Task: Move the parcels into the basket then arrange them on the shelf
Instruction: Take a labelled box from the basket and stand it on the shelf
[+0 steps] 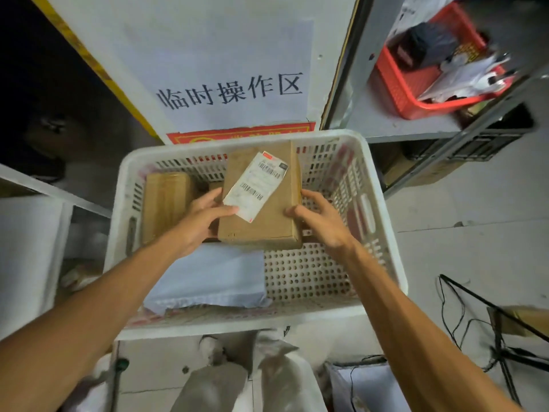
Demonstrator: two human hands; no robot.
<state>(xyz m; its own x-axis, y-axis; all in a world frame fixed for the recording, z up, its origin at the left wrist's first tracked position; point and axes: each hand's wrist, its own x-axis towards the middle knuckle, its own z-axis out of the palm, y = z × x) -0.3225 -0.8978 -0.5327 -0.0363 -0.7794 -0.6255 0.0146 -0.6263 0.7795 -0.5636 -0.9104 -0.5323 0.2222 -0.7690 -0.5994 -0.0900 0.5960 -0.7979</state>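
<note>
Together, both hands grip a parcel over the basket.

Box in basket, mailer nearer.

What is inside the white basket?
In the white basket: a labelled cardboard box gripped by left hand and right hand, a brown parcel at its left, a blue mailer nearest. Beneath the held box is covered.

A white sign printed with black Chinese characters hung above a red notice. At upper right, a red crate held dark and white items. A black metal stand stood on the pale floor.
</note>
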